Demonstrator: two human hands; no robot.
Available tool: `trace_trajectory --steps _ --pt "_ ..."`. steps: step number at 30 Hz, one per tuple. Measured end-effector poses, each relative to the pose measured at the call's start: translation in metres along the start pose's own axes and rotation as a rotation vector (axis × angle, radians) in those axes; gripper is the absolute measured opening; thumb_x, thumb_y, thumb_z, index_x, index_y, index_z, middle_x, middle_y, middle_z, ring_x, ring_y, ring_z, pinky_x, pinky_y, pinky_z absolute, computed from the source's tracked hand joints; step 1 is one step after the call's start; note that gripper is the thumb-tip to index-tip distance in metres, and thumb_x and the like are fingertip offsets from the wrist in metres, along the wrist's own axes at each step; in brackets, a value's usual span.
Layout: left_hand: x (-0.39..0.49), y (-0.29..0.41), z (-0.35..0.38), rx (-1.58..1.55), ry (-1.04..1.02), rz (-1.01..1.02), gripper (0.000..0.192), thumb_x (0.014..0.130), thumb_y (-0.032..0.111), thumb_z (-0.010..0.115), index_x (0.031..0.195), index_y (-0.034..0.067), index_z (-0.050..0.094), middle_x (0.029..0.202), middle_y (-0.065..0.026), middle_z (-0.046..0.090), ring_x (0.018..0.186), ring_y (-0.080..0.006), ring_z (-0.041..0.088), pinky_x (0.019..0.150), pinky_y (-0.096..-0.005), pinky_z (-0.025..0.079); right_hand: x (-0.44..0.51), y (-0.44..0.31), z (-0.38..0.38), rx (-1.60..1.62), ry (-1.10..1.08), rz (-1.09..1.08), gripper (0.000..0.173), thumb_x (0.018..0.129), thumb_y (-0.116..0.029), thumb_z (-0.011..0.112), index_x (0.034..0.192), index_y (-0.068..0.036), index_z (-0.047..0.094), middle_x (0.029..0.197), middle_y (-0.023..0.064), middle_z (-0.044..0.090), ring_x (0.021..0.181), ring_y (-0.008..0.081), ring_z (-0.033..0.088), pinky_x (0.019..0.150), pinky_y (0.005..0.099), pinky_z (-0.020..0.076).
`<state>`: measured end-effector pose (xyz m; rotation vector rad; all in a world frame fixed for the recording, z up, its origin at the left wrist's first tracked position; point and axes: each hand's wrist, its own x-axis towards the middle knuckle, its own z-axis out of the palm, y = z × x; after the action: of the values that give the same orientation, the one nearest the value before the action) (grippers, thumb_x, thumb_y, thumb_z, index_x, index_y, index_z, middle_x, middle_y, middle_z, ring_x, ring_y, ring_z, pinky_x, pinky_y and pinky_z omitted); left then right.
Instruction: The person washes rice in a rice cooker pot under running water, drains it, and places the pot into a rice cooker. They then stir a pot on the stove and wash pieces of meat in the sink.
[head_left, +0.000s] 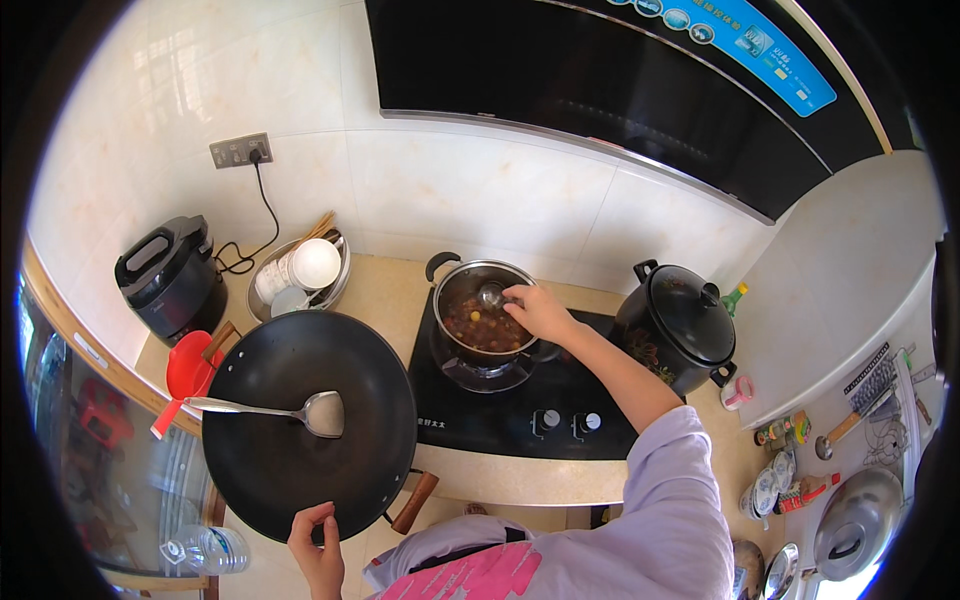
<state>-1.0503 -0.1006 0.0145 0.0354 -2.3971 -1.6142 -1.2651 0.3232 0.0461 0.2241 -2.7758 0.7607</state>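
My right hand (538, 311) reaches over a steel-rimmed pot (448, 279) on the gas stove. Its thumb and forefinger pinch a small shiny round piece (491, 295) above the pot's middle. I cannot tell whether this is a glass lid's knob or a spoon's bowl. Reddish-brown food (480, 322) with yellow bits shows inside the pot. My left hand (316, 546), fingers loosely curled and seemingly holding nothing, is at the near rim of a large black wok (277, 465). I cannot tell if it touches the rim. A metal spatula (324, 415) lies in the wok.
A black lidded stockpot (660, 337) stands right of the pot on the stove (495, 431). At the left are a rice cooker (176, 281), a red ladle (187, 367) and a basin (337, 281) of bowls. A range hood (562, 97) overhangs the back. A plastic bottle (214, 550) is lower left.
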Motion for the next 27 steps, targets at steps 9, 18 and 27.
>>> trace_trajectory --steps 9,18,27 --pt "-0.001 0.000 0.005 0.015 -0.016 -0.010 0.011 0.086 0.002 0.056 0.095 -0.002 0.061 0.090 -0.0078 0.063 0.084 -0.0140 0.059 0.076 -0.0244 0.045 0.008 0.009 0.018 0.083 0.192 -0.047 0.026 0.086 -0.016 0.058 0.106 0.000 0.060 0.085 0.0168 0.065 0.074 0.0302 0.063 0.069 0.0369 0.0498" --pt "-0.004 -0.001 0.005 0.005 -0.014 -0.027 0.012 0.086 0.003 0.056 0.096 -0.002 0.061 0.091 -0.0077 0.063 0.084 -0.0141 0.059 0.076 -0.0245 0.045 -0.009 -0.008 0.002 -0.405 -0.262 -0.420 0.021 0.086 -0.017 0.054 0.076 0.000 0.060 0.069 0.0180 0.060 0.072 0.0357 0.059 0.068 0.0428 0.0476" --pt "-0.009 -0.002 0.004 0.038 0.010 -0.049 0.011 0.086 0.002 0.055 0.095 -0.001 0.061 0.091 -0.0077 0.063 0.084 -0.0142 0.060 0.076 -0.0240 0.045 0.026 -0.016 -0.011 0.508 -0.206 0.328 0.031 0.088 -0.015 0.045 0.072 0.008 0.058 0.059 0.0182 0.061 0.054 0.0260 0.064 0.050 0.0334 0.0533"
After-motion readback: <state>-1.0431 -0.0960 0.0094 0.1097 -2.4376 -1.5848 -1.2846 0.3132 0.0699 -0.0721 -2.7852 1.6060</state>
